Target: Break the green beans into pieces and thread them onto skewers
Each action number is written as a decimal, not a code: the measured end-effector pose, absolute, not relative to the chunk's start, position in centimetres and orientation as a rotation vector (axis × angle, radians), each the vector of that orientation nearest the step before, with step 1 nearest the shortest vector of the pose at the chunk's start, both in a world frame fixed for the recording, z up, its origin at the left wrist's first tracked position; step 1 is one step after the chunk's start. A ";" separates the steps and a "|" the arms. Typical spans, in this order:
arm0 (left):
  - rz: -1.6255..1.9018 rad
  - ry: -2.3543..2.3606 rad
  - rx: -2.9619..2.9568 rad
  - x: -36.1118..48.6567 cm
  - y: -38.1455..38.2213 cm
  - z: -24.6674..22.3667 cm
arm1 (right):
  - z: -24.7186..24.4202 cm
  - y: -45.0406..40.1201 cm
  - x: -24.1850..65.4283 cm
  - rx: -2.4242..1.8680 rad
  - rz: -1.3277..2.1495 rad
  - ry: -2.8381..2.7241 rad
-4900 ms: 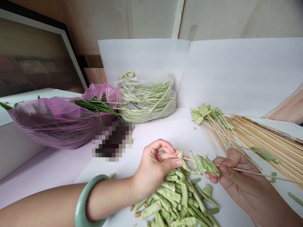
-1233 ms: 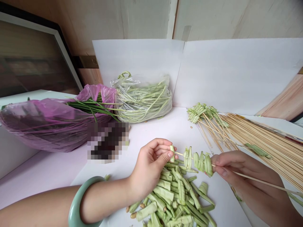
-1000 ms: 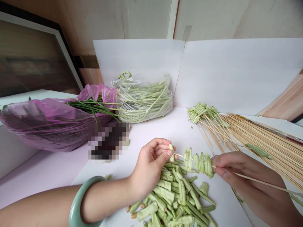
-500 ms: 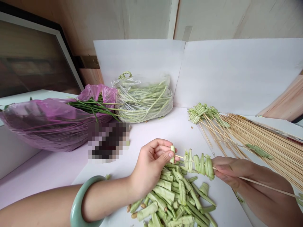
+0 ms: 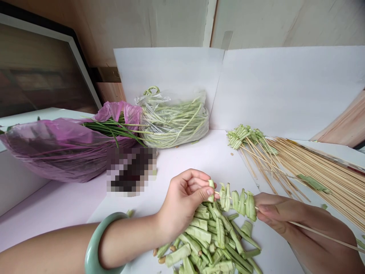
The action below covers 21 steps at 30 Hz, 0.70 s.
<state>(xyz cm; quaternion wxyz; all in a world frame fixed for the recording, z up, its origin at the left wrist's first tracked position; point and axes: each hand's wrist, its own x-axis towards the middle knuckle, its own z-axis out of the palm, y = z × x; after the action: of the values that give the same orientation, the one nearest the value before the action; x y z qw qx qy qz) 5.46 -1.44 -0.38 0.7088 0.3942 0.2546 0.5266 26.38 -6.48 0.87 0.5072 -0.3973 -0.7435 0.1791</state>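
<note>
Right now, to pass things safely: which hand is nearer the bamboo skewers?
Right: the right hand is just in front of the bamboo skewers; the left hand is farther left.

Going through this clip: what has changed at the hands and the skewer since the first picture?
The left hand now pinches a bean piece near the skewer's point, apart from the others. The threaded pieces have closed into a tidier row against the right hand, and the skewer's free end dips lower. The cut bean pile, clear bag and skewer bundle stayed put.
</note>
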 end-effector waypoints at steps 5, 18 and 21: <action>1.147 0.579 0.871 5.4 -1.5 -0.2 | 1.0 -6.5 26.2 -0.971 0.455 -1.772; 1.126 0.647 0.874 5.3 -1.7 0.1 | 0.1 -6.3 25.8 -1.050 0.463 -1.745; 1.116 0.635 0.900 5.2 -1.6 0.0 | -0.1 -6.2 26.0 -1.043 0.468 -1.747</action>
<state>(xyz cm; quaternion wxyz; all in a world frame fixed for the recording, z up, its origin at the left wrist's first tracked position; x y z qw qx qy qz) 5.21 -1.64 -0.02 0.7079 0.4054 0.2861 0.5027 25.99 -6.18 -0.09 0.5027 -0.4320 -0.7234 0.1936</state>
